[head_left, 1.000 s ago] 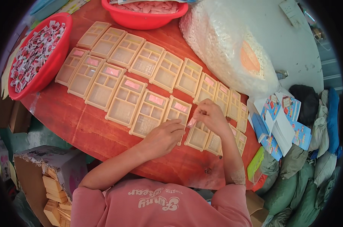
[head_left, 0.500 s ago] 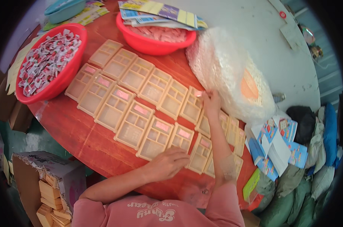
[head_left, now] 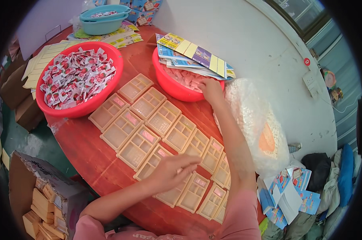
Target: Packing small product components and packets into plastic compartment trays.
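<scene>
My right hand (head_left: pixel 211 91) reaches over the rim of a red basin (head_left: pixel 165 82), its bent fingers drawn together at the pink pieces (head_left: pixel 185 79) inside. Whether a piece is between the fingertips is hidden. My left hand (head_left: pixel 173 170) hovers above the near row of beige compartment trays, fingers stretched out and apart, with nothing seen in it. It covers part of the trays beneath. Two slanting rows of these trays lie on the red table. Most near-row trays, such as this tray (head_left: pixel 133 150), have a pink piece in one small compartment. A far-row tray (head_left: pixel 163 118) shows none.
Another red basin (head_left: pixel 117 68) at left is heaped with small printed sachets. Printed cards (head_left: pixel 193 54) lie across the pink pieces' basin. A clear plastic bag (head_left: pixel 249 120) of pale material stands at right, near blue boxes (head_left: pixel 287 192). A carton (head_left: pixel 17 176) of beige pieces stands lower left.
My right hand has moved from a far-row tray back to the basin of pink pieces. My left hand stays over the near row, its fingers now more extended. The view has shifted.
</scene>
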Available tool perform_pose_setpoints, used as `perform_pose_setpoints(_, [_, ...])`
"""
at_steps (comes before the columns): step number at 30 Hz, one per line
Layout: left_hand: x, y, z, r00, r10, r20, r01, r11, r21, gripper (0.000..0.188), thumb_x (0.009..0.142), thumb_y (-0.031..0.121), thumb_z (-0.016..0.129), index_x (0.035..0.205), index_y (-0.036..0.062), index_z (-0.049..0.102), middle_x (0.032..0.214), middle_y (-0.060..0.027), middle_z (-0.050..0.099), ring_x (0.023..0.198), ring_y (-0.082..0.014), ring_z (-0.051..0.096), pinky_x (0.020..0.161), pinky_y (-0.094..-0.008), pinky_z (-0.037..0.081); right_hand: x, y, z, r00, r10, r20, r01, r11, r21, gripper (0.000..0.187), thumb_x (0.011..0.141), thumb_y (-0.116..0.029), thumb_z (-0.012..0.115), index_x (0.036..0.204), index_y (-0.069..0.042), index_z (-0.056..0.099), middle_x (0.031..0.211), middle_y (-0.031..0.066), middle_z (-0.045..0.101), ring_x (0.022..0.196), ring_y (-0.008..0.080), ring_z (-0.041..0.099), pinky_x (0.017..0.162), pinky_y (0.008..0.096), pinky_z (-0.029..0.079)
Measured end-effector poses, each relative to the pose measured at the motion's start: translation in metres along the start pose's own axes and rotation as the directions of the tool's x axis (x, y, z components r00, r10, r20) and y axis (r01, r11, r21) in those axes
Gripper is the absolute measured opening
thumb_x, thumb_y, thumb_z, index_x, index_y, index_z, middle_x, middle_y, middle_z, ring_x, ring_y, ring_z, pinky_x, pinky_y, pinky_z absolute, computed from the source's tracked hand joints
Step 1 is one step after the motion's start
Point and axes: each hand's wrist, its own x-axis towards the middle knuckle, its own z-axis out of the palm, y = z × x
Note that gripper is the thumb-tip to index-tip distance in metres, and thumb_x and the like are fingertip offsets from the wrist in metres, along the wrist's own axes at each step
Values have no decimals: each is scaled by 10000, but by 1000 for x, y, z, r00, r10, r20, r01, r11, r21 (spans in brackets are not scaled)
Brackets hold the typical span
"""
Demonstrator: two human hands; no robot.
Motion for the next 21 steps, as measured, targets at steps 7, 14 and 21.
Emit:
perform_pose_setpoints(7, [3,-32,-8,953,-177,-247,116,964,-241,221,874,22,526,1083,0,591,879,-110,652,786,-140,639,661,-234,504,67,5,52,962,147,231,-69,947,-313,517,689,-361,683,1051,3,617,1110,229,580,1033,314,577,879,387,462])
perform_pose_setpoints(14, [4,-36,-22,918,-350,-184,238,861,-450,228,903,73,502,1106,-1,575,890,-81,645,770,-117,629,618,-231,530,54,1,41,982,184,-42,-188,946,-264,284,705,-232,671,880,-8,670,890,197,645,857,321,634,789,403,499])
perform_pose_setpoints(21, [10,-48,-29,835,-542,-97,194,456,-869,325,922,161,499,1220,35,465,1056,-110,585,877,-181,617,722,-272,530,-4,-15,-20,940,327,96,-189,263,946,145,808,-92,619,902,18,622,840,77,636,712,140,607,671,288,510])
